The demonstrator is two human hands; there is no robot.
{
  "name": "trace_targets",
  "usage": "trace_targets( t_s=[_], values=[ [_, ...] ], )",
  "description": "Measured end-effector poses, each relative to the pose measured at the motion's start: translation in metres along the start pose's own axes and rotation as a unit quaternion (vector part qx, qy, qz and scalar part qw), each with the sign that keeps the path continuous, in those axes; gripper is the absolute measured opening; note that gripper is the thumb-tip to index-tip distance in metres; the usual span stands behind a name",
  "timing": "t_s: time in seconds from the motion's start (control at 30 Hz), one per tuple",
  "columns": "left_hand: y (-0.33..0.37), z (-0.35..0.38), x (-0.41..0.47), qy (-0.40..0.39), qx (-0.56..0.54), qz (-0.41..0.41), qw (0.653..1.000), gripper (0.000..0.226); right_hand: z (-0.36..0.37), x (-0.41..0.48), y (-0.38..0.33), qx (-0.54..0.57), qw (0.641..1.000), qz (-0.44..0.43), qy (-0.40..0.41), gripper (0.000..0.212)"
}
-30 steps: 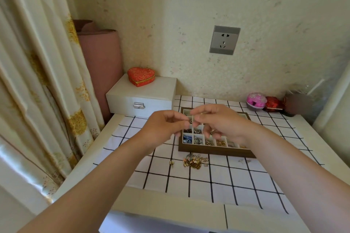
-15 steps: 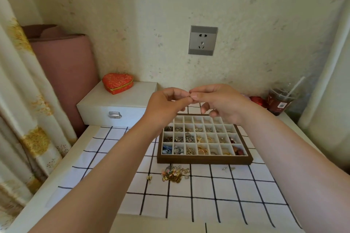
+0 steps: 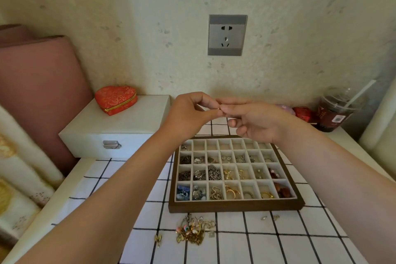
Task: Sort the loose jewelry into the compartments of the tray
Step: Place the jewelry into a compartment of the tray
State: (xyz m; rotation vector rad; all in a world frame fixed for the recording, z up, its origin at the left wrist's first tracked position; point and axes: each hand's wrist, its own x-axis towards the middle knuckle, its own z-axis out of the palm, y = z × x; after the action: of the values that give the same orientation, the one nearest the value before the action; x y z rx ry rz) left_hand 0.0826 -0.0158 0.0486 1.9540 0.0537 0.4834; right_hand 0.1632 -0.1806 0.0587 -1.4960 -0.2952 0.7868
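Gold glints where the two hands meet, raised above the far edge of the tray (image 3: 235, 207). The left hand (image 3: 188, 117) and right hand (image 3: 255, 123) both pinch a small gold piece (image 3: 219, 109) between thumb and fingertips, their other fingers loosely curled. The loose jewelry (image 3: 194, 231) lies heaped on the checked cloth (image 3: 278, 246), just on the near side of the tray.
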Motion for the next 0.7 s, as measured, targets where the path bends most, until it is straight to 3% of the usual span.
trace_targets(
  t_s=[0.33, 0.5, 0.6, 0.7],
  values=[
    [0.004, 0.007, -0.001, -0.099, 0.1, -0.032, 0.99, 0.01, -0.021, -0.014, -0.008, -0.108, 0.993, 0.016, 0.056, 0.023],
    [-0.008, 0.001, -0.021, -0.176, 0.289, -0.046, 0.94, 0.02, -0.022, -0.023, -0.014, -0.181, 0.983, -0.007, 0.041, 0.02],
    [-0.021, -0.013, -0.044, -0.174, 0.353, -0.04, 0.919, 0.025, -0.001, -0.027, -0.013, -0.214, 0.977, -0.008, 0.014, 0.018],
    [-0.024, -0.027, -0.059, -0.157, 0.383, 0.011, 0.91, 0.016, 0.024, -0.031, -0.012, -0.251, 0.968, -0.014, -0.007, 0.016]
  ],
)
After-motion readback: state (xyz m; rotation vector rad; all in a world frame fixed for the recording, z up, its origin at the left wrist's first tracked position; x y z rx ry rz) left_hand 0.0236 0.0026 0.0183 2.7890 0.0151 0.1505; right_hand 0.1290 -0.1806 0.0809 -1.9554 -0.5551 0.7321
